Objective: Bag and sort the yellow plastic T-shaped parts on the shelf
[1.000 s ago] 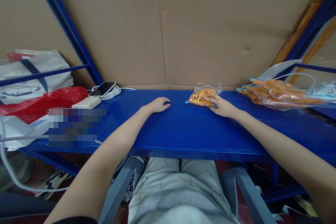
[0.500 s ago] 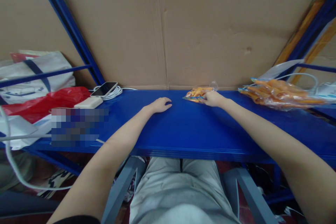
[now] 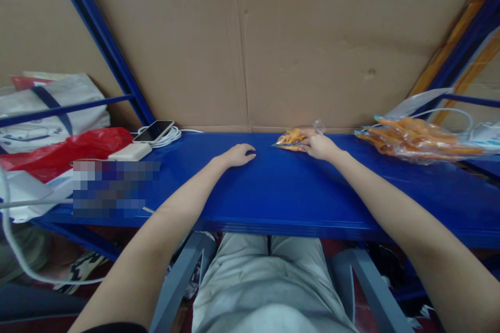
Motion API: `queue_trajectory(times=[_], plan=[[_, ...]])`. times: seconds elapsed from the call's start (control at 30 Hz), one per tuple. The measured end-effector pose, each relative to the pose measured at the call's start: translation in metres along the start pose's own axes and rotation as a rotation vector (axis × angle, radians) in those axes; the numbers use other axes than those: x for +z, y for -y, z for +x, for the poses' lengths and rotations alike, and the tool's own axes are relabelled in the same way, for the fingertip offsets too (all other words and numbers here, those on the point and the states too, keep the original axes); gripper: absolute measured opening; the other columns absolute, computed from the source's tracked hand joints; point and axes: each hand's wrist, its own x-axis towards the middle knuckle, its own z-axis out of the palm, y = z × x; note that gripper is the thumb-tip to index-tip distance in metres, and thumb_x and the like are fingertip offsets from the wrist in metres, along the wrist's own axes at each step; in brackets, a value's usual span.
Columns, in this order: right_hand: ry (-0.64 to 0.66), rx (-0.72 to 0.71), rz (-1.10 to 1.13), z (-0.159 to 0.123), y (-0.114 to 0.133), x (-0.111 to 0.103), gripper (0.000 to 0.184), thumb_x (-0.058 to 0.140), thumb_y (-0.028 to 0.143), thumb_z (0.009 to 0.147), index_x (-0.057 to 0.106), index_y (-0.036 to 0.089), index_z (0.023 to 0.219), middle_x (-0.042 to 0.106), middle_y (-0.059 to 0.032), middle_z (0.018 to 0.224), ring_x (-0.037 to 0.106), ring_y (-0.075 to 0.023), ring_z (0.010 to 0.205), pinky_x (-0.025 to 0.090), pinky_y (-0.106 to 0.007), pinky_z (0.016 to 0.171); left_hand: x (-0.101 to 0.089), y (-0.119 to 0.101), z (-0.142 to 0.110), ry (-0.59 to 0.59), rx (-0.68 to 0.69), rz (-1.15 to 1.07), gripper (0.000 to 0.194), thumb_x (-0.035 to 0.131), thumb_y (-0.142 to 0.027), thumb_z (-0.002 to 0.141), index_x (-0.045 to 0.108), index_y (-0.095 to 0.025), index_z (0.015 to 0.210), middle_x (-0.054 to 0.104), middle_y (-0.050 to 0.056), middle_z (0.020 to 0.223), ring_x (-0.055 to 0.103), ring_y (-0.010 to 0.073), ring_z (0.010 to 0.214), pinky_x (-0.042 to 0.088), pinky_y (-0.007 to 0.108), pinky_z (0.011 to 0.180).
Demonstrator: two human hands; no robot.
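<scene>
While the left hand (image 3: 237,155) lies half open, the right hand (image 3: 322,147) grips the smaller orange-filled bag (image 3: 289,138).

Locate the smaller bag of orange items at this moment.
In the head view, the smaller bag is right of centre on the blue tabletop, between the left hand and the larger bag, the right hand touching its right end.

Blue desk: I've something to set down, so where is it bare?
Bare: between the left hand and small orange-filled plastic bag; nearer, between the forearms. Crowded: left, with phone, coiled cable, red plastic bag; back right, the larger orange-filled bag.
</scene>
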Motion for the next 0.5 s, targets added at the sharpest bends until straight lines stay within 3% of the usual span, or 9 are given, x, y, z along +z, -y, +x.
queue_trajectory(times=[0.1, 0.17, 0.23, 0.33, 0.43, 0.5], plan=[[-0.156, 0.021, -0.028, -0.001, -0.004, -0.002, 0.037, 0.046, 0.018, 0.095, 0.080, 0.021, 0.108, 0.063, -0.0128, 0.143, 0.054, -0.0331, 0.135, 0.036, -0.058, 0.113, 0.001, 0.000, 0.001, -0.002, 0.030, 0.002, 0.041, 0.051, -0.031, 0.096, 0.069, -0.015, 0.129, 0.067, 0.010, 0.139, 0.061, 0.0245, 0.131, 0.043, 0.034, 0.115], [-0.255, 0.037, -0.015, -0.001, -0.006, -0.003, 0.040, 0.043, 0.016, 0.094, 0.078, 0.021, 0.112, 0.066, -0.0131, 0.138, 0.057, -0.0321, 0.131, 0.033, -0.061, 0.114, 0.002, -0.001, 0.001, -0.009, 0.040, -0.012, 0.042, 0.051, -0.031, 0.095, 0.068, -0.014, 0.130, 0.066, 0.010, 0.140, 0.060, 0.0247, 0.132, 0.042, 0.035, 0.116], [-0.310, 0.048, -0.001, -0.001, -0.008, -0.004, 0.041, 0.042, 0.015, 0.093, 0.078, 0.020, 0.112, 0.073, -0.0130, 0.124, 0.063, -0.0300, 0.120, 0.036, -0.058, 0.112, 0.003, -0.003, 0.002, -0.030, 0.036, -0.035, 0.045, 0.051, -0.032, 0.095, 0.066, -0.013, 0.133, 0.065, 0.011, 0.142, 0.059, 0.0250, 0.134, 0.042, 0.036, 0.117], [-0.296, 0.109, 0.001, -0.003, -0.010, -0.006, 0.040, 0.041, 0.017, 0.093, 0.076, 0.017, 0.113, 0.077, -0.0150, 0.109, 0.069, -0.0292, 0.103, 0.047, -0.047, 0.098, 0.006, -0.005, 0.003, -0.087, 0.038, -0.075, 0.050, 0.052, -0.034, 0.094, 0.061, -0.012, 0.138, 0.061, 0.012, 0.145, 0.056, 0.0257, 0.137, 0.041, 0.038, 0.118], [-0.274, 0.195, 0.003, -0.006, -0.012, -0.006, 0.041, 0.039, 0.019, 0.094, 0.074, 0.015, 0.116, 0.077, -0.0161, 0.108, 0.071, -0.0297, 0.097, 0.052, -0.038, 0.081, 0.009, -0.004, 0.008, -0.160, 0.080, -0.090, 0.053, 0.052, -0.035, 0.094, 0.058, -0.011, 0.141, 0.058, 0.014, 0.148, 0.053, 0.0263, 0.140, 0.037, 0.042, 0.122], [-0.301, 0.203, 0.027, -0.007, -0.015, -0.005, 0.041, 0.039, 0.018, 0.094, 0.073, 0.017, 0.115, 0.077, -0.0145, 0.109, 0.071, -0.0291, 0.098, 0.052, -0.036, 0.079, 0.010, -0.004, 0.012, -0.203, 0.108, -0.090, 0.056, 0.052, -0.037, 0.094, 0.055, -0.009, 0.143, 0.055, 0.017, 0.151, 0.049, 0.0268, 0.143, 0.032, 0.045, 0.124]])
